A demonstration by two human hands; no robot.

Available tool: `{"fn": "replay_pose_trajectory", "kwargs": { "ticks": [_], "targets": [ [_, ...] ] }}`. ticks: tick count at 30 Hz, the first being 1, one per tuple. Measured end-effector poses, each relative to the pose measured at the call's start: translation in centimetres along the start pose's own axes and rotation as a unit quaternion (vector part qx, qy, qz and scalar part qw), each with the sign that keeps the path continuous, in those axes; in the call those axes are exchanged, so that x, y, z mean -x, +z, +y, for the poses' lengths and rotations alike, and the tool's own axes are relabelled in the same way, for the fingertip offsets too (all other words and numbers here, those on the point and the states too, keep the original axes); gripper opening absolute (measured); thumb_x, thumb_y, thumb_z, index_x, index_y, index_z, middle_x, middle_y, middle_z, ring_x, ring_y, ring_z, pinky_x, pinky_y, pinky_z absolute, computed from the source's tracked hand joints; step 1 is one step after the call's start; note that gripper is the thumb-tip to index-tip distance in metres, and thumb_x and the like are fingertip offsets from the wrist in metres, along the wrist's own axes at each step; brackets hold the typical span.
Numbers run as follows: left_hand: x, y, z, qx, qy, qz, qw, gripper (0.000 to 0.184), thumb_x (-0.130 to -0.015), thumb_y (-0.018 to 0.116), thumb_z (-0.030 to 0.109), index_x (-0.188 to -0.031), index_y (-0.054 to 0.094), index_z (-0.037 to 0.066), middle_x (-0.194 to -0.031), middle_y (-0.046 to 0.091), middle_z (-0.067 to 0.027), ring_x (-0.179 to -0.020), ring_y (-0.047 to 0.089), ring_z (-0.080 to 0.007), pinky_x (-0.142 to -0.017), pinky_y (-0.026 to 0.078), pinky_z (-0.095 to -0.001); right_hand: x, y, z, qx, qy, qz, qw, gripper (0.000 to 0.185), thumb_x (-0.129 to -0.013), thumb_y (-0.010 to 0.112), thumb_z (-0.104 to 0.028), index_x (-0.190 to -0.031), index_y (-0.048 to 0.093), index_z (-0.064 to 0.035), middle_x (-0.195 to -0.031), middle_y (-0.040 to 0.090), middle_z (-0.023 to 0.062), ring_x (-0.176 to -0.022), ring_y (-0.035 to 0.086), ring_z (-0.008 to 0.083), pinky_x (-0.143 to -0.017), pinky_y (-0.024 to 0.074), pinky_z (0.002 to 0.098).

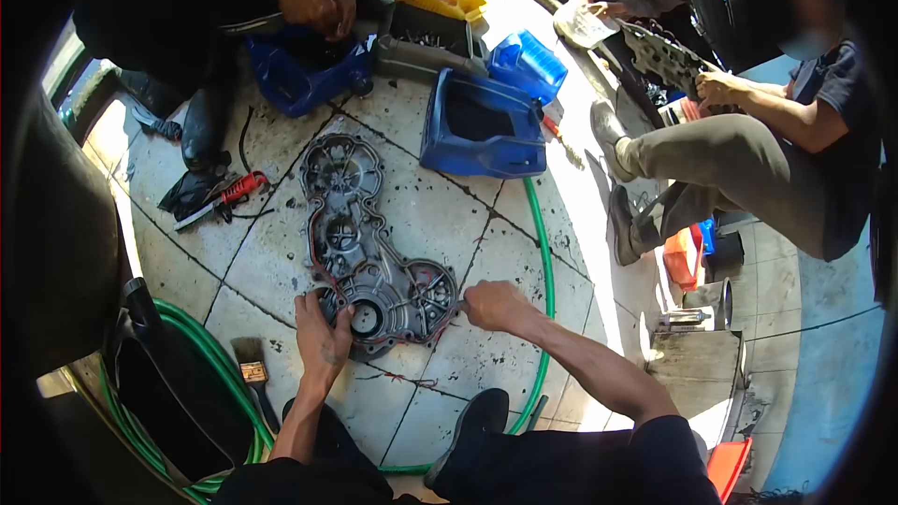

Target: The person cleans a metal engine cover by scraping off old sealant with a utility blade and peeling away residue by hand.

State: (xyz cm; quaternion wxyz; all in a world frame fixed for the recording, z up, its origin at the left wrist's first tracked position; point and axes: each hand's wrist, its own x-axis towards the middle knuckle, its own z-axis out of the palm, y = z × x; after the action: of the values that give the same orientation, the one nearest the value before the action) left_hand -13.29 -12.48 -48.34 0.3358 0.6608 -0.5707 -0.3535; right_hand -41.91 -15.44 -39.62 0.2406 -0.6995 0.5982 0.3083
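On the tiled floor in front of me lies a grey metal engine cover (383, 266), with round hollows, a ringed opening and reddish-orange material along parts of its edge. My left hand (323, 337) grips its near left rim, thumb on the upper face and fingers along the outer side. At the right end of the cover, my right hand (493, 306) is closed with its fingertips against the edge. What it pinches, if anything, is too small to make out. Thin reddish scraps (398, 378) lie on the tiles below the cover.
A paintbrush (251, 372) and coiled green hose (201, 346) lie to my left. Cut-open blue containers (482, 164) and a grey bin of bolts (421, 54) stand beyond. A red-handled tool (245, 187) lies left. Other people work opposite and at right, one holding a metal part (659, 56).
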Motion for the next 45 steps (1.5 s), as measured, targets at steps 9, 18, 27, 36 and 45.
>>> {"fn": "replay_pose_trajectory", "kwargs": {
  "ticks": [9,18,27,36,45],
  "targets": [
    [0.1,0.0,-0.3,0.003,0.007,-0.009,1.0,0.047,-0.081,0.075,0.014,-0.119,0.055,-0.004,-0.11,0.053,-0.0237,-0.102,0.056,-0.0445,-0.088,0.047,-0.0484,2.4,7.6,-0.1,-0.134,-0.001,0.152,0.979,0.034,-0.102,0.047,-0.034,-0.109,0.062,-0.0039,-0.071,0.065,0.0254,-0.068,0.065,0.0467,-0.063,0.0518,0.0562],
    [-0.1,0.1,-0.5,-0.018,0.011,-0.018,1.0,0.048,-0.085,0.073,0.024,-0.12,0.056,-0.003,-0.109,0.054,-0.0244,-0.101,0.057,-0.0444,-0.087,0.047,-0.0489,1.4,11.0,-0.2,-0.227,0.04,0.246,0.941,0.032,-0.105,0.043,-0.031,-0.105,0.052,-0.0001,-0.069,0.064,0.0265,-0.065,0.063,0.0481,-0.06,0.0489,0.0565],
    [0.0,0.2,-0.9,-0.046,0.007,-0.022,0.999,0.051,-0.088,0.073,0.029,-0.123,0.055,-0.004,-0.11,0.055,-0.024,-0.098,0.059,-0.0428,-0.085,0.048,-0.0481,1.1,13.2,-1.3,-0.255,0.083,0.274,0.923,0.031,-0.105,0.047,-0.029,-0.097,0.053,-0.0003,-0.064,0.061,0.0262,-0.06,0.061,0.0474,-0.055,0.0475,0.0551],
    [0.0,0.1,-0.6,-0.062,-0.004,-0.04,0.997,0.055,-0.088,0.073,0.033,-0.125,0.055,-0.003,-0.11,0.055,-0.0241,-0.099,0.06,-0.0425,-0.086,0.049,-0.0475,-0.1,14.1,-1.7,-0.266,0.078,0.308,0.91,0.031,-0.106,0.046,-0.029,-0.099,0.053,0.0004,-0.063,0.061,0.0271,-0.057,0.061,0.0473,-0.051,0.046,0.0557],
    [-0.3,-0.4,-0.1,-0.07,-0.023,-0.077,0.994,0.061,-0.088,0.072,0.04,-0.125,0.054,-0.004,-0.111,0.058,-0.0251,-0.098,0.061,-0.0424,-0.085,0.049,-0.0474,0.3,14.1,-3.0,-0.329,0.081,0.302,0.891,0.031,-0.107,0.043,-0.028,-0.101,0.051,0.0009,-0.064,0.06,0.0298,-0.059,0.061,0.0499,-0.053,0.0458,0.0573]
  ]
}}
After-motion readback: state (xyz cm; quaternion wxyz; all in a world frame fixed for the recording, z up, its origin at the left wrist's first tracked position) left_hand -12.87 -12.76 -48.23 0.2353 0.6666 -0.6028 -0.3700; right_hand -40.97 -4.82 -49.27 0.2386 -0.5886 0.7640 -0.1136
